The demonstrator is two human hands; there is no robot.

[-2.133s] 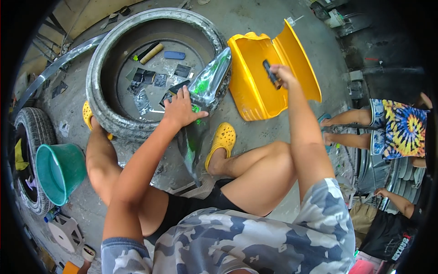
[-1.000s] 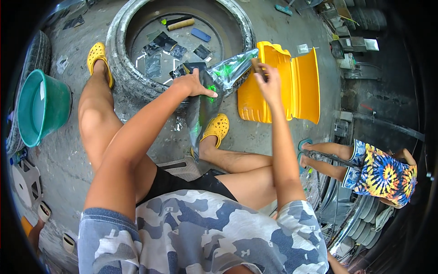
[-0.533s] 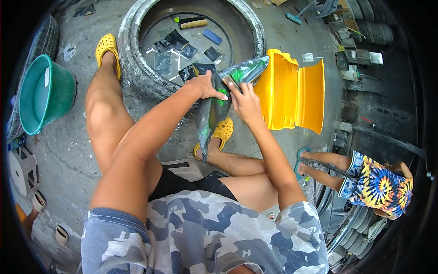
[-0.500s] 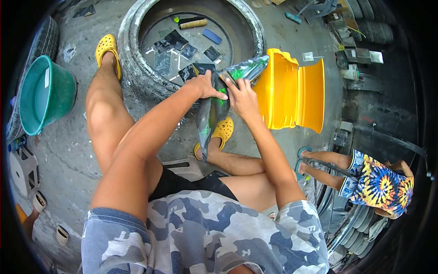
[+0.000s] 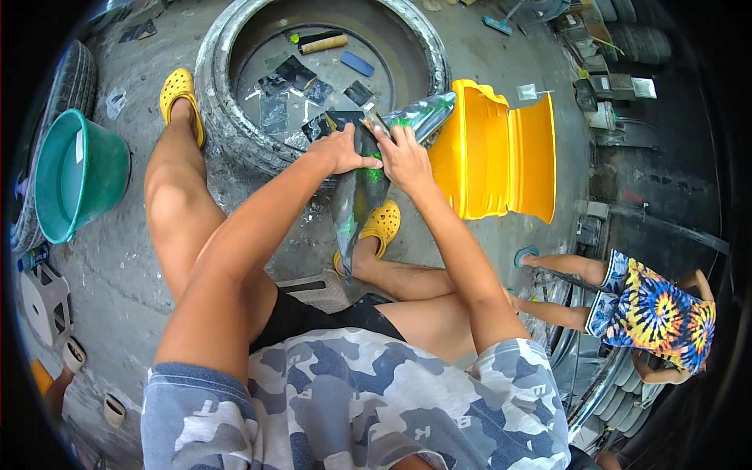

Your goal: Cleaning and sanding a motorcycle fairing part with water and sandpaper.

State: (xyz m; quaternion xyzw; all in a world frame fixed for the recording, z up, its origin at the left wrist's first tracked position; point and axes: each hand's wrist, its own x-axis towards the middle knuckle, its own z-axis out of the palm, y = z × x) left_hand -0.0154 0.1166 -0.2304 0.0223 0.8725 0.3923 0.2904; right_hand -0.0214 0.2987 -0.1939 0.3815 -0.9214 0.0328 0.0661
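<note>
Now the spread left hand (image 5: pixel 338 150) is bracing the panel (image 5: pixel 352 207); the right hand (image 5: pixel 406 160), pinching a block (image 5: pixel 375 122), is seemingly rubbing, next needing even pressure.

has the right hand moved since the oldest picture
Yes: the right hand has moved left, judged against the yellow plastic shell. It was over the shell then; now it is left of it, at the dark, green-marked panel.

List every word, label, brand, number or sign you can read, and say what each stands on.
Camouflage shirt: scattered pale letter shapes in the pattern; no whole word to quote.
Green bucket: a pale label, too small to read.
Dark panel: green patches, no readable text.
</note>
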